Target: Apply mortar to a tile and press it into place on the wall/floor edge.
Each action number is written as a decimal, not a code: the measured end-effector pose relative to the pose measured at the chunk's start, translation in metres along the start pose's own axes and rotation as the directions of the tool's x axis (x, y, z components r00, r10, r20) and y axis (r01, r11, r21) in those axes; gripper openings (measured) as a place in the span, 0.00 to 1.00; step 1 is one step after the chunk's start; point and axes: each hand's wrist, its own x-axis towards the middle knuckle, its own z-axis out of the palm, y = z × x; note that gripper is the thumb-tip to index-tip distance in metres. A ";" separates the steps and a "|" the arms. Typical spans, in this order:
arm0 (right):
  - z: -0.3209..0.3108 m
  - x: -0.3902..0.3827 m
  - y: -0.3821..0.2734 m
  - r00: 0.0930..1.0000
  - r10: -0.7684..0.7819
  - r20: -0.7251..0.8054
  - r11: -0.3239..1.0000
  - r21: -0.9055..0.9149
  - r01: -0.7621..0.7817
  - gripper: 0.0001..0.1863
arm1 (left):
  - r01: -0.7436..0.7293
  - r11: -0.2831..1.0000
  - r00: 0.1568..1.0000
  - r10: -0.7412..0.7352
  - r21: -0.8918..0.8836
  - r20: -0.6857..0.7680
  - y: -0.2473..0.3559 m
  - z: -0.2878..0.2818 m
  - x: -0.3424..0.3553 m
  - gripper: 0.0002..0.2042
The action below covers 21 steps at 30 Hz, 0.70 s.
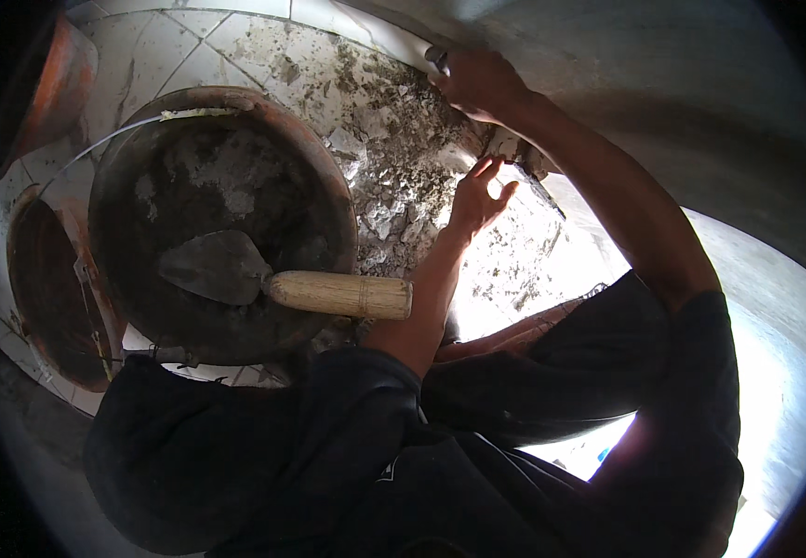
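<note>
My right hand [484,86] is up against the foot of the grey wall, its fingers curled round a small dark, shiny object [437,59] whose kind I cannot make out. Below it my left hand [478,197] hovers over the broken floor with thumb and fingers apart, holding nothing. Under and beside both hands lies grey rubble [389,209], crumbled and dusty. A pointing trowel [333,294] with a wooden handle lies across a round bucket [349,200] of dark, damp-looking mortar, its blade on the mortar and its handle end close to my left forearm.
A second bucket [19,251] leans at the left, and an orange-brown one [66,79] stands at the far left. White tiles [175,42] cover the floor behind them. The grey wall [700,93] curves along the right. Strong light washes out the floor near my legs.
</note>
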 end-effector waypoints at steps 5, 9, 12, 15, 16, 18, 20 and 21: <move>0.001 -0.003 -0.003 1.000 -0.001 -0.005 0.998 -0.064 0.001 0.22 | 0.008 0.999 1.000 -0.007 0.032 -0.015 0.000 0.002 -0.001 0.29; 0.002 -0.002 0.001 0.999 -0.025 0.019 0.998 -0.052 0.026 0.22 | 0.006 0.999 1.000 -0.005 0.041 -0.015 -0.003 0.005 -0.004 0.31; 0.005 -0.004 0.004 0.998 -0.070 0.004 0.993 -0.093 0.070 0.21 | 0.012 0.997 1.000 -0.011 0.073 -0.012 -0.006 0.006 -0.004 0.33; 0.007 -0.008 0.005 0.998 -0.059 0.008 0.996 -0.063 0.059 0.21 | -0.022 0.990 1.000 0.024 0.138 -0.012 -0.007 0.006 -0.002 0.34; 0.007 -0.010 0.004 0.999 -0.049 0.020 0.998 -0.035 0.050 0.21 | -0.005 0.991 1.000 0.007 0.136 -0.016 -0.006 0.005 -0.002 0.34; 0.008 -0.012 0.004 0.997 -0.074 -0.031 0.995 -0.076 0.072 0.21 | 0.012 0.993 1.000 -0.011 0.117 -0.005 -0.005 0.005 -0.002 0.34; 0.006 -0.013 0.003 0.997 -0.073 -0.039 0.994 -0.080 0.069 0.20 | -0.025 0.993 1.000 0.026 0.114 -0.007 -0.002 0.005 -0.004 0.33; 0.005 -0.014 0.003 0.998 -0.062 -0.019 0.996 -0.067 0.061 0.20 | -0.014 0.993 1.000 0.013 0.118 0.013 -0.001 0.006 -0.006 0.33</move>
